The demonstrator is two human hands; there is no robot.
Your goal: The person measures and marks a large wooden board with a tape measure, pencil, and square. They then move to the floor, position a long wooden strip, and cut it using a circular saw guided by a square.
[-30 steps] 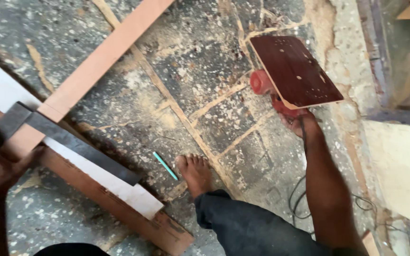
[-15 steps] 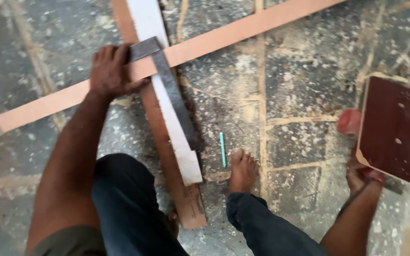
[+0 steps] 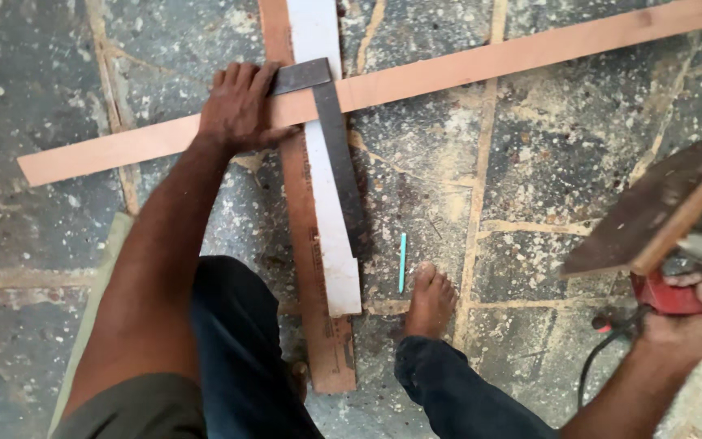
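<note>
At ten o'clock the left hand (image 3: 240, 108) presses flat, fingers together, on a try square (image 3: 328, 134) across a long wooden strip (image 3: 465, 65), while at four o'clock the right hand (image 3: 688, 325) grips a red power saw (image 3: 676, 293).

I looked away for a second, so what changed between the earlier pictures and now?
The right hand has lifted the red power tool with its dark board off the floor. The left hand still presses the metal square on the long strip; the bare foot and turquoise pencil stay.
</note>
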